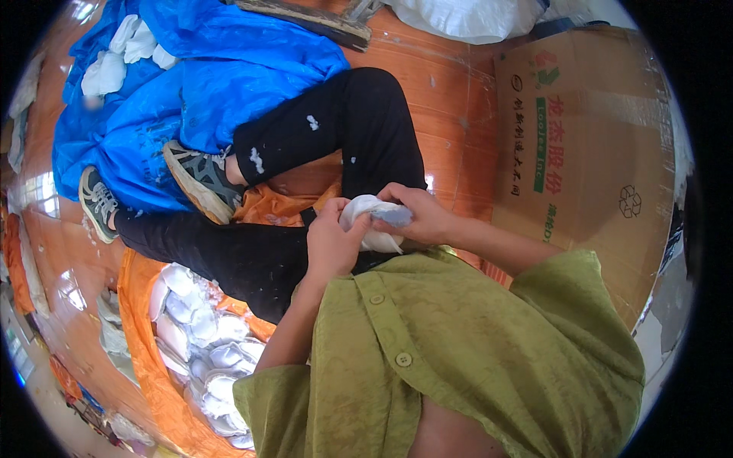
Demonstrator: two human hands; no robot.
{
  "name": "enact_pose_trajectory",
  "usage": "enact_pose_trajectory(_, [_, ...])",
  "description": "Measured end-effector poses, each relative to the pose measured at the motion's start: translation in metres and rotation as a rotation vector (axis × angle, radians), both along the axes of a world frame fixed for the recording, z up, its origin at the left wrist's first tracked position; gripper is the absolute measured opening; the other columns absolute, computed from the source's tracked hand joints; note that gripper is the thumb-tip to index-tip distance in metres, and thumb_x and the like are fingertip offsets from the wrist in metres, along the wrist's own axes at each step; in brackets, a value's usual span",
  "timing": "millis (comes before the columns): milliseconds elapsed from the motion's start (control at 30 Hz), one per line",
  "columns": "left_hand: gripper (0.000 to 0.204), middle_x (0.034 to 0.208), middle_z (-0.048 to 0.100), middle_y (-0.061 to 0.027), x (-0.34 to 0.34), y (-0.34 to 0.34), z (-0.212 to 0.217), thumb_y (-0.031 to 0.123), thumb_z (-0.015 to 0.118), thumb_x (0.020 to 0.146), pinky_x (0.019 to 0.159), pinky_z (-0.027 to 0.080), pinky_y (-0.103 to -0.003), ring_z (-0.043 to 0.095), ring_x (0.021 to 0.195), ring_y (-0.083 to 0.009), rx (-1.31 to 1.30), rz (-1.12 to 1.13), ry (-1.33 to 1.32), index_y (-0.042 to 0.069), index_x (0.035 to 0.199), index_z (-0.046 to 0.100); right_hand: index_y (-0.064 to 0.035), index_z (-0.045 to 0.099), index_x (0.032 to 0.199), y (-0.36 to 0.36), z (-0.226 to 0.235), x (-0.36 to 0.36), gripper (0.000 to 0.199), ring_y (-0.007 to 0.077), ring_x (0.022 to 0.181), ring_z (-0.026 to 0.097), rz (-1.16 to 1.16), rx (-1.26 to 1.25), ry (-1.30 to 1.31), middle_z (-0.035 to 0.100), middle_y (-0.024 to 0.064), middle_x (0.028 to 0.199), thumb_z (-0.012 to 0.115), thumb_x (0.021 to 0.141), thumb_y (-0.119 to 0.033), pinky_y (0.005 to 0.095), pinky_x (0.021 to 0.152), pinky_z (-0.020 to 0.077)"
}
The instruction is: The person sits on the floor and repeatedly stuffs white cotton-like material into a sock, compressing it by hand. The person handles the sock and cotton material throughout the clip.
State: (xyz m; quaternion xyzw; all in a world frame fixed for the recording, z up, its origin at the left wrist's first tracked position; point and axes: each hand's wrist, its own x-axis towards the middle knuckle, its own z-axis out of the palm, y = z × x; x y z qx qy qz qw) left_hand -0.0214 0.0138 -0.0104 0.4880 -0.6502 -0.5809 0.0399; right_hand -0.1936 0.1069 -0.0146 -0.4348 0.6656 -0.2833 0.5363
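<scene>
While the left hand (pixel 334 235) grips 1 side of a white cloth piece (pixel 363 204) over the black trousers (pixel 382 145), the right hand (pixel 420 211) clasps its other side, seemingly holding a grey pad (pixel 392 217) there too.

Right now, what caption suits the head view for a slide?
Left hand and right hand hold a white fabric piece near an orange sack of pale pieces.

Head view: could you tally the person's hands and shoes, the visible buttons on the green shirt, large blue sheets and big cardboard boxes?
Hands: 2 (left hand, right hand)
Shoes: 2
Visible shirt buttons: 2
Large blue sheet: 1
Big cardboard box: 1
Total: 8
</scene>
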Motion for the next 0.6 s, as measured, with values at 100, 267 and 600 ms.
enact_pose_trajectory(100, [0.027,0.085,0.068,-0.0166,0.000,0.004,0.013,0.019,0.065,0.081,0.071,0.051,-0.033,0.068,0.079,-0.0246,-0.201,-0.163,-0.144,-0.001,0.099,0.063,-0.0055,0.055,0.106,0.000,0.003,0.001,0.052,0.0273,0.093,0.064,0.002,0.022,-0.026,0.065,0.0138,0.099,0.077,0.076,-0.043,0.0346,0.079,0.0484])
enact_pose_trajectory(267, [0.022,0.081,0.066,-0.0154,0.011,-0.007,0.004,0.015,0.060,0.077,0.069,0.050,-0.034,0.065,0.073,-0.0252,0.066,-0.263,0.020,-0.002,0.092,0.063,-0.0057,0.056,0.103,-0.006,0.013,0.003,0.043,0.0173,0.089,0.062,0.057,0.053,-0.056,0.064,0.0083,0.095,0.081,0.074,-0.025,0.0296,0.077,0.0485])
enact_pose_trajectory(600, [0.020,0.083,0.065,-0.0027,0.014,-0.008,0.002,0.007,0.063,0.078,0.066,0.046,-0.022,0.058,0.072,-0.0073,0.206,-0.161,0.153,-0.001,0.096,0.062,-0.0046,0.060,0.095,0.005,-0.007,0.000,0.044,0.0162,0.083,0.059,0.028,0.083,-0.185,0.063,0.0061,0.089,0.085,0.070,-0.031,0.0292,0.074,0.0472])
